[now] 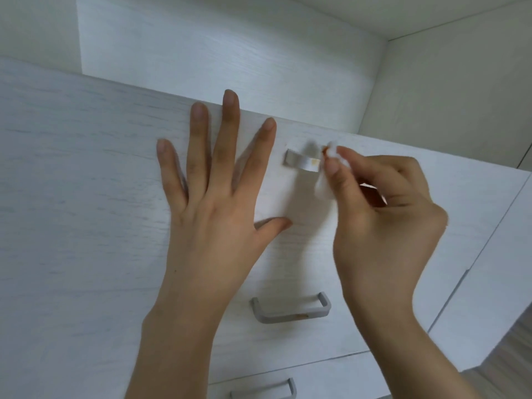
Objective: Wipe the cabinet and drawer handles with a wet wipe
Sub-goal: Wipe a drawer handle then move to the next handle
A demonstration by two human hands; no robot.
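Wiping top handle (302,164) with wipe (326,171) pinched in right hand (383,226); left hand (213,203) flat, open. Next: lower stained handle (290,309).

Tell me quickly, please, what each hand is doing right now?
Left hand: open, fingers spread flat on the cabinet top.
Right hand: pinching the wet wipe against the top drawer handle.

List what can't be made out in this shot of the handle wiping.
- Top handle, head view: right end hidden by the wet wipe and right hand.
- Bottom handle: cut off by the frame's lower edge.
- Wipe: mostly hidden in the fingers.
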